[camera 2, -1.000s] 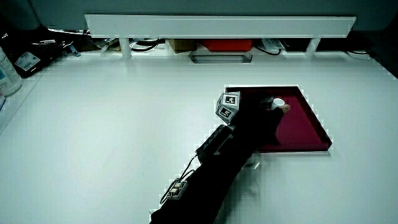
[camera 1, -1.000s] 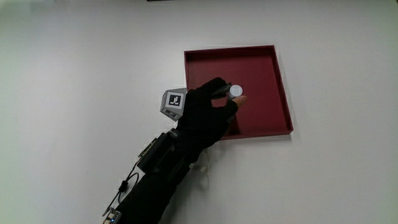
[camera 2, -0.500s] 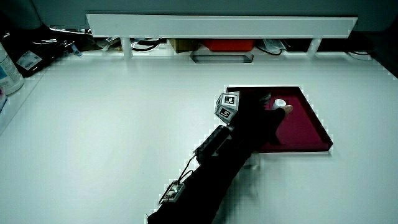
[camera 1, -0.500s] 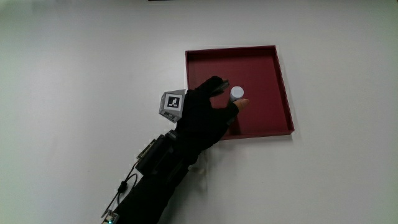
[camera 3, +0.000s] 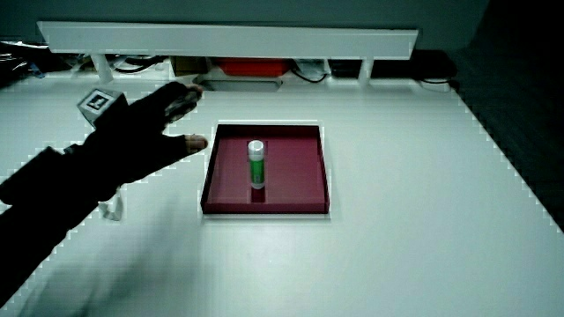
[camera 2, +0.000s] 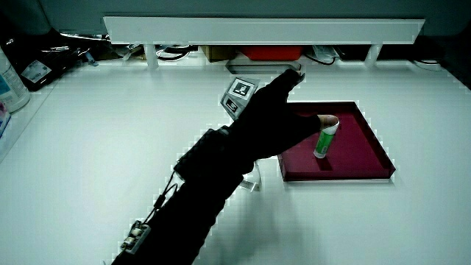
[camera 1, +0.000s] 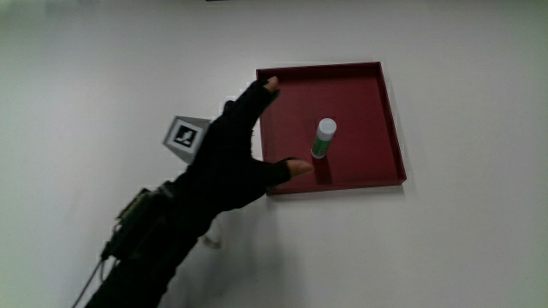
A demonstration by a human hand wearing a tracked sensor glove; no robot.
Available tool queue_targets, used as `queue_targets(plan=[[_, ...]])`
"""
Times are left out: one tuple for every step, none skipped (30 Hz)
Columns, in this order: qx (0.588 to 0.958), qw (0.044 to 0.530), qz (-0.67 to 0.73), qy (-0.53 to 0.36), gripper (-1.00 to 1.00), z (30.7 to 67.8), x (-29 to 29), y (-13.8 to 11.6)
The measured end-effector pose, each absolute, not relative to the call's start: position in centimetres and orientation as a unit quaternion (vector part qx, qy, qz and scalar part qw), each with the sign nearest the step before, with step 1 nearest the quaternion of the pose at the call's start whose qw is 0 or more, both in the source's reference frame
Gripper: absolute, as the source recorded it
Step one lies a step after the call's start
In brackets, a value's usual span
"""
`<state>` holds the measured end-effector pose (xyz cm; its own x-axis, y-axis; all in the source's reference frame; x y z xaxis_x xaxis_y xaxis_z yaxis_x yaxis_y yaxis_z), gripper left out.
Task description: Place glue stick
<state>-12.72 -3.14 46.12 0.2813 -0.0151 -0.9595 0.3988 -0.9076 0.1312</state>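
A green glue stick [camera 1: 322,140] with a white cap stands upright in the dark red tray [camera 1: 377,103], seen also in both side views as the glue stick [camera 2: 324,138] [camera 3: 256,164]. The hand [camera 1: 235,145] is open, its fingers spread, raised over the tray's edge and the white table beside it. It holds nothing and does not touch the glue stick. In both side views the hand [camera 2: 274,118] [camera 3: 150,128] hovers beside the tray [camera 2: 368,158] [camera 3: 313,172]. The patterned cube [camera 1: 187,135] rides on the back of the hand.
A low white partition [camera 2: 257,29] [camera 3: 229,37] runs along the table's edge farthest from the person, with cables and a red box under it. A bottle [camera 2: 11,81] stands at the table's edge in a side view.
The hand let go of the glue stick, opened its fingers and pulled back and up away from it to the tray's edge. The glue stick now stands alone in the tray.
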Motion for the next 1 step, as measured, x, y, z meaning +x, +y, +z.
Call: queue_targets(plan=[[0.729,0.221,-0.642,0.09,-1.0,43.3,-12.45,-2.78]])
